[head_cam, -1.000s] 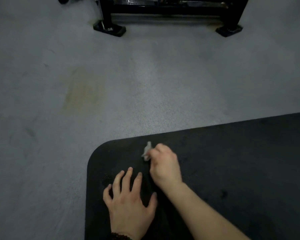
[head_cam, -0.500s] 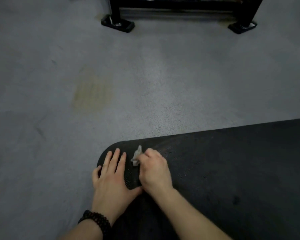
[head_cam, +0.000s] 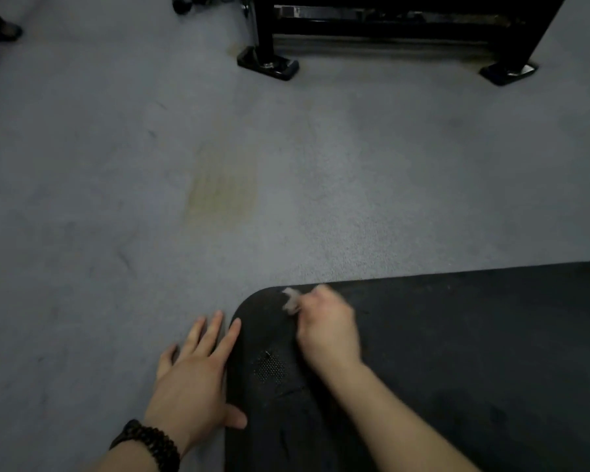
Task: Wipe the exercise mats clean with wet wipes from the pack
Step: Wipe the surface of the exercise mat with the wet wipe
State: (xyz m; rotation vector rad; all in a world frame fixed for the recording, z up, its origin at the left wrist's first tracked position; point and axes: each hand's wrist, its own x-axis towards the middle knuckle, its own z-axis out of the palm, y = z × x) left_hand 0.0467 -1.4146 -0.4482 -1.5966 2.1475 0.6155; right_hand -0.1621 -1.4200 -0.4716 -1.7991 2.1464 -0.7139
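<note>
Exercise mat (head_cam: pixel 457 352) — black, likely soft, grippy. Wet wipe (head_cam: pixel 291 299) — limp, light, at mat's rounded corner, bunched in right hand (head_cam: pixel 327 330)'s curled fingers. Left hand (head_cam: pixel 193 379) flat, fingers straight, beside mat's edge.

Black mat (head_cam: pixel 457 352), pale wipe (head_cam: pixel 290 299), grey carpet (head_cam: pixel 116 165).

Grey carpet floor (head_cam: pixel 82 199) fills most of the view, marked by a yellowish-brown stain (head_cam: pixel 220 195) left of centre. Along the top edge stands a black metal equipment frame (head_cam: pixel 389 27) — its two flat feet rest on the carpet. Another dark foot (head_cam: pixel 0 27) shows at the upper left corner.
</note>
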